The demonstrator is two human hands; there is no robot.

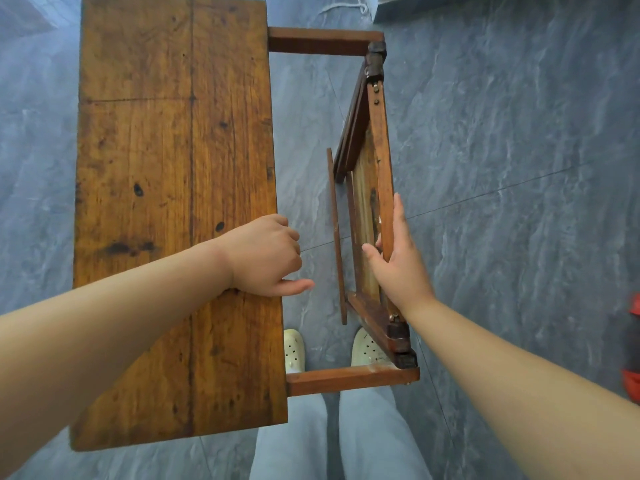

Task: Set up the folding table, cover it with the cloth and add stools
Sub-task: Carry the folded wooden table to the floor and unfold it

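Gripping the tabletop edge with curled left fingers, right fingers wrapping the hanging leaf, you risk pinching.

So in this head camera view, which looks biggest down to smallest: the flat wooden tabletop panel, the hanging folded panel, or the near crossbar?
1. Flat tabletop panel, clearly largest.
2. Hanging folded panel; seen edge-on, so its true size is unsure.
3. Near crossbar, smallest.

The tabletop half lies left, the hinged frame right (two rails join them), feet between
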